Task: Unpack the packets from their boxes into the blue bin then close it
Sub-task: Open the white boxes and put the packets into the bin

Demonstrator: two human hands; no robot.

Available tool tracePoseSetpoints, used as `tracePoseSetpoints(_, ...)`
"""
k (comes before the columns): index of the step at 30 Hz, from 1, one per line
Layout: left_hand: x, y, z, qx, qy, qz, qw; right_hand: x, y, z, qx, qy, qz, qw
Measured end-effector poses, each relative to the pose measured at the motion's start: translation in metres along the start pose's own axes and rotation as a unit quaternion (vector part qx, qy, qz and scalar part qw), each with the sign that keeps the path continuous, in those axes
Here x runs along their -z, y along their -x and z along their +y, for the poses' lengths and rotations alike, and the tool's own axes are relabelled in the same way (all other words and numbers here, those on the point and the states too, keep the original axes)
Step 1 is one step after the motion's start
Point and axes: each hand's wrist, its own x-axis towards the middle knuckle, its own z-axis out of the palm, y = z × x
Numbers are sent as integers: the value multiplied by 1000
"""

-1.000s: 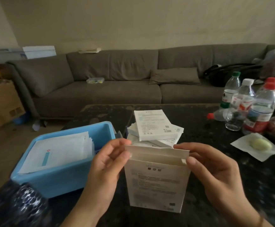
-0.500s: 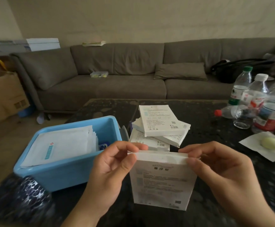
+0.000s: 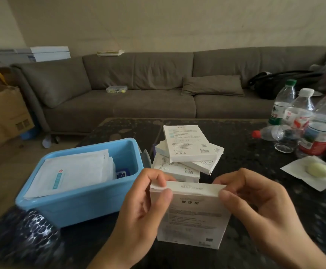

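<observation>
Pinching the upright box [image 3: 191, 214] at its top corners, our left hand [image 3: 144, 206] and right hand [image 3: 255, 206] grip it on the worktop [image 3: 255, 152]; the blue bin [image 3: 76, 202] sits at ten o'clock, nearer our left.

**Two bare hands and forearms, seen from above**

Only the person's hands and lower arms are in view, entering from the bottom edge. The left hand [image 3: 142, 206] is bare, with no ring, glove or watch visible; its thumbnail is short and plain, without polish. The left forearm below it is uncovered, with no sleeve or cuff reaching into view. The right hand [image 3: 263, 208] is likewise bare, with a short, unpainted thumbnail and no rings on the fingers that show. Its wrist and forearm are uncovered too, with no bracelet or sleeve visible. The edges of both arms are slightly blurred.
</observation>
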Motion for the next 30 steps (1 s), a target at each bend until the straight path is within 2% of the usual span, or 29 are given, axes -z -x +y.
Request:
tracePoseSetpoints(2, 0, -1, -2, -19, -21, -20, 999, -2, -3, -3, -11, -26, 12, 1000)
tracePoseSetpoints(4, 1, -2, -3, -44, -56, -27, 997, -4, -9, -10, -64, -21, 16, 998)
tracePoseSetpoints(7, 1, -2, -5, -61, -73, -33, 995, -1, -13, -24, -181, 26, -103, 978)
tracePoseSetpoints(9, 1, -1, -5, -46, -62, -29, 997, -1, -15, -35, -207, 12, -141, 968)
tracePoseSetpoints(12, 1, 1, -5, -45, -56, -36, 997, -5, -26, -38, -190, 45, -174, 965)
tracePoseSetpoints(18, -1, 4, -3, -39, -87, -42, 994, -10, -25, -39, -134, 61, -109, 983)
tracePoseSetpoints(22, 2, 3, 3, -30, -85, -60, 994, -11, -24, -37, -133, 58, -101, 984)
tracePoseSetpoints(26, 12, -6, 12, -12, -93, -115, 989, -2, -35, -40, -149, 81, -151, 974)
tracePoseSetpoints(30, 14, -12, 16, -12, -82, -139, 987, 14, -48, -48, -187, 104, -251, 944)
